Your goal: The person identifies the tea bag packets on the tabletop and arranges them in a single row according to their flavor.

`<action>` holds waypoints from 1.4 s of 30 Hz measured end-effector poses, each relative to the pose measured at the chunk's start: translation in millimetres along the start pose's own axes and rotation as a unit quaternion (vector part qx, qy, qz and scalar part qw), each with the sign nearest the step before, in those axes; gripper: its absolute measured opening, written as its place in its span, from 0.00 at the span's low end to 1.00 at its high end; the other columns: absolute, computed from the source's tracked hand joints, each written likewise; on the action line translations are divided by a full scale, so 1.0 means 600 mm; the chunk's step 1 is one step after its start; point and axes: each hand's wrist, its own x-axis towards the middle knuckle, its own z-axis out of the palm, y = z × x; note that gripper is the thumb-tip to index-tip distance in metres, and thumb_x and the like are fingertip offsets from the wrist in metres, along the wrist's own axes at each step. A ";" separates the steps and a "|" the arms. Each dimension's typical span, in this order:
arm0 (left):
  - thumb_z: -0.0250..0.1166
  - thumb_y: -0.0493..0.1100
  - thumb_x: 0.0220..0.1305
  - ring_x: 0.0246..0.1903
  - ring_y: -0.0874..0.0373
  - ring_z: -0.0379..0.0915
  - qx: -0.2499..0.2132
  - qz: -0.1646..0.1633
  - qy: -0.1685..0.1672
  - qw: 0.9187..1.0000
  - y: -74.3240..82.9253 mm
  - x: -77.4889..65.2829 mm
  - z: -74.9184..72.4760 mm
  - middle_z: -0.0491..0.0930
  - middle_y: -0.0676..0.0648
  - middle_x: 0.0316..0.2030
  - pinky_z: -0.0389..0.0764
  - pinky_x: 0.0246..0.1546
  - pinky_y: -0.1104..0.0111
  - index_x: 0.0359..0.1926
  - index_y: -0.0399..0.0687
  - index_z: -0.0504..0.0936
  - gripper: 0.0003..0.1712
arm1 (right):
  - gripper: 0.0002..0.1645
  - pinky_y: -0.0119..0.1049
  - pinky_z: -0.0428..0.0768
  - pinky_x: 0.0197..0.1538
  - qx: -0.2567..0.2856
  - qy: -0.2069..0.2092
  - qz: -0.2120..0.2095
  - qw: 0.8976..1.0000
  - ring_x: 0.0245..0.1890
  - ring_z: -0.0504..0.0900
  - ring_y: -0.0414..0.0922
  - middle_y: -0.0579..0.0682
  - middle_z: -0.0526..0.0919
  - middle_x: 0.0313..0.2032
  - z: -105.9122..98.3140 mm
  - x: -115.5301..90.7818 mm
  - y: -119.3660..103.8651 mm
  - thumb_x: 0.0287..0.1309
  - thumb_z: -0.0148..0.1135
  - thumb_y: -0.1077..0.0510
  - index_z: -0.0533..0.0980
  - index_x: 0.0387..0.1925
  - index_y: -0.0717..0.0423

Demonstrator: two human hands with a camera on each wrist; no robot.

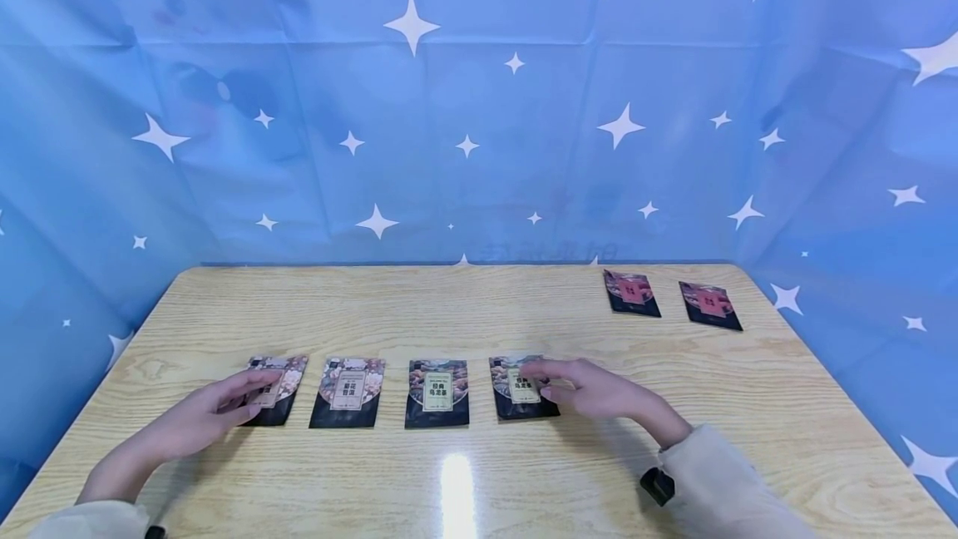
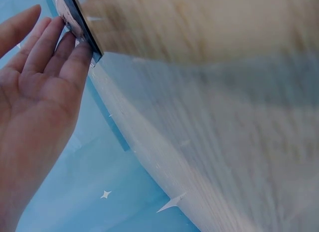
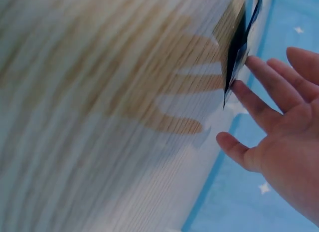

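In the head view, several flat tea sachets lie in a row across the table. My left hand (image 1: 198, 414) is at the leftmost pink-flowered tea sachet (image 1: 277, 412), its loosely extended fingers over the left side. In the left wrist view the fingertips meet the sachet's edge (image 2: 79, 22). Beside it lies a matching flowered sachet (image 1: 348, 393). An oolong tea sachet (image 1: 437, 393) with a pale green label comes after it. Over the similar sachet (image 1: 524, 407) at the row's right end, my right hand (image 1: 599, 389) rests its fingertips, the fingers spread and mostly straight in the right wrist view.
Two dark sachets with red labels, one (image 1: 632, 293) left of the other (image 1: 709, 304), lie at the table's back right. The wood-grain table (image 1: 359, 481) is bordered by a blue curtain (image 1: 464, 90) with white stars.
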 end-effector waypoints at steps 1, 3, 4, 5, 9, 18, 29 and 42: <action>0.52 0.37 0.67 0.56 0.33 0.59 -0.001 -0.001 0.000 1.000 0.000 0.000 0.000 0.61 0.30 0.60 0.74 0.45 0.70 0.63 0.35 0.62 0.25 | 0.24 0.54 0.63 0.58 0.000 -0.002 -0.001 1.000 0.62 0.62 0.56 0.59 0.64 0.62 0.001 0.001 -0.001 0.68 0.44 0.60 0.62 0.64 0.62; 0.53 0.37 0.67 0.56 0.33 0.59 0.000 -0.002 0.000 1.000 0.000 0.001 -0.001 0.61 0.30 0.60 0.73 0.45 0.71 0.63 0.35 0.62 0.25 | 0.24 0.54 0.63 0.58 -0.002 -0.004 -0.002 1.000 0.61 0.62 0.56 0.59 0.65 0.62 0.002 0.001 -0.003 0.68 0.44 0.59 0.62 0.64 0.62; 0.53 0.37 0.67 0.56 0.33 0.59 0.001 -0.003 0.000 1.000 0.000 0.001 -0.001 0.61 0.30 0.60 0.73 0.44 0.72 0.63 0.36 0.62 0.25 | 0.24 0.54 0.63 0.58 -0.002 -0.005 -0.002 1.000 0.62 0.62 0.56 0.58 0.65 0.62 0.003 0.001 -0.004 0.68 0.44 0.59 0.62 0.64 0.62; 0.53 0.37 0.67 0.56 0.33 0.59 0.001 -0.004 0.000 1.000 0.000 0.001 -0.001 0.61 0.30 0.60 0.73 0.44 0.72 0.63 0.36 0.63 0.25 | 0.24 0.54 0.63 0.58 0.000 -0.006 -0.001 1.000 0.62 0.62 0.56 0.58 0.65 0.62 0.003 0.002 -0.005 0.68 0.44 0.59 0.62 0.64 0.62; 0.53 0.37 0.67 0.56 0.32 0.59 0.003 -0.004 0.000 1.000 0.000 0.001 -0.002 0.60 0.29 0.60 0.73 0.44 0.71 0.63 0.36 0.63 0.25 | 0.24 0.55 0.62 0.59 0.003 -0.007 0.003 1.000 0.63 0.60 0.56 0.58 0.65 0.62 0.003 0.002 -0.007 0.68 0.44 0.59 0.62 0.64 0.61; 0.52 0.38 0.67 0.56 0.32 0.59 -0.010 0.006 -0.012 1.000 -0.003 0.001 -0.003 0.60 0.28 0.60 0.73 0.44 0.73 0.63 0.33 0.61 0.25 | 0.24 0.55 0.63 0.58 -0.003 0.009 -0.003 1.000 0.61 0.63 0.56 0.58 0.65 0.62 -0.008 -0.004 -0.005 0.68 0.44 0.61 0.62 0.64 0.60; 0.52 0.38 0.68 0.55 0.32 0.58 -0.015 0.016 -0.016 1.000 -0.006 0.000 -0.002 0.59 0.27 0.60 0.73 0.43 0.76 0.63 0.32 0.61 0.26 | 0.25 0.57 0.63 0.57 -0.036 0.102 0.041 0.993 0.61 0.60 0.62 0.64 0.64 0.61 -0.073 -0.036 0.038 0.66 0.45 0.64 0.60 0.63 0.67; 0.52 0.38 0.68 0.56 0.32 0.58 -0.013 0.016 -0.017 1.000 -0.006 0.001 -0.002 0.59 0.27 0.60 0.73 0.43 0.75 0.63 0.33 0.61 0.26 | 0.26 0.61 0.61 0.55 -0.028 0.174 0.108 0.978 0.60 0.55 0.68 0.73 0.57 0.60 -0.148 -0.073 0.111 0.65 0.44 0.68 0.57 0.62 0.74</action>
